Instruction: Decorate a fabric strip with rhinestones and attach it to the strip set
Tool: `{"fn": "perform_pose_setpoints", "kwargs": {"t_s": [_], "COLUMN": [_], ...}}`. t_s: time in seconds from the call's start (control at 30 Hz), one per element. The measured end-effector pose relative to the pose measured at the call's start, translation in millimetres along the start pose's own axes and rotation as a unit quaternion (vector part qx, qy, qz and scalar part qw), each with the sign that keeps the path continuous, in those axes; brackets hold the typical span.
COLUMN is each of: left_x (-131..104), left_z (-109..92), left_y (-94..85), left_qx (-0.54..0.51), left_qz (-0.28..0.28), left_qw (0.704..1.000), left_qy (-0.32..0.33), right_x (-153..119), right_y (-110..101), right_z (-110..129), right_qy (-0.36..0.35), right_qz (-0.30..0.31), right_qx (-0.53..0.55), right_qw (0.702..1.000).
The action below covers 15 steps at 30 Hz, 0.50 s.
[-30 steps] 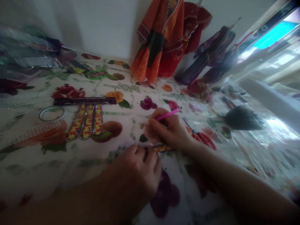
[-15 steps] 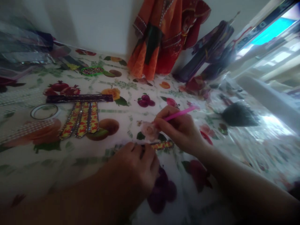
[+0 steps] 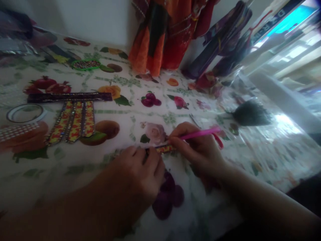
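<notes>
My right hand (image 3: 198, 147) is closed round a thin pink stick (image 3: 200, 133), its fingertips at the right part of a yellow-and-red patterned strip (image 3: 165, 149). Over the left part of that strip lies my left hand (image 3: 142, 170), fingers bent and pressed together on it. The strip's left end is hidden under the fingers. To the left, three similar strips (image 3: 75, 122) with shiny edging hang below a dark purple band (image 3: 70, 97) on the flowered tablecloth (image 3: 110, 184).
A roll of tape (image 3: 25, 113) and rows of white beads (image 3: 18, 132) lie at the left. Farther back is a green dish (image 3: 86, 64) of beads. Orange-red cloth (image 3: 160, 36) hangs at the back; a dark bundle in plastic (image 3: 252, 113) lies right.
The view has shifted, so the table things appear farther left and higher. My right hand has come closer to my left and now covers the strip's right end. The pink stick lies flatter.
</notes>
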<state>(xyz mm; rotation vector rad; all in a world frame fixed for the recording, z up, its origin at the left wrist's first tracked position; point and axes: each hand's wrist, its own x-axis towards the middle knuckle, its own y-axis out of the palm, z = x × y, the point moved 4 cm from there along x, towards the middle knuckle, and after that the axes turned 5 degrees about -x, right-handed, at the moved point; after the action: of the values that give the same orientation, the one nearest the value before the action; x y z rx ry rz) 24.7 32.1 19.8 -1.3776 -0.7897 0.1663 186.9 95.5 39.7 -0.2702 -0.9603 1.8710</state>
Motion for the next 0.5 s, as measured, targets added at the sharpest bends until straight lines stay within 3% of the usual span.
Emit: {"fn": "perform_pose_setpoints", "kwargs": {"t_s": [0.3,0.5], "left_x": [-2,-2], "left_z": [0,1], "left_y": [3.1,-0.7], "left_qx": [0.035,0.011], "left_qz": [0.007,0.0], "left_qw": [0.999,1.0], "left_qy": [0.016,0.027], "right_x": [-6,-11], "right_y": [6,-6], "right_z": [-6,5], "right_qy": [-0.002,-0.035], "right_qz": [0.036,-0.003], "right_qx": [0.013,-0.035], "right_qw": [0.999,0.999]}}
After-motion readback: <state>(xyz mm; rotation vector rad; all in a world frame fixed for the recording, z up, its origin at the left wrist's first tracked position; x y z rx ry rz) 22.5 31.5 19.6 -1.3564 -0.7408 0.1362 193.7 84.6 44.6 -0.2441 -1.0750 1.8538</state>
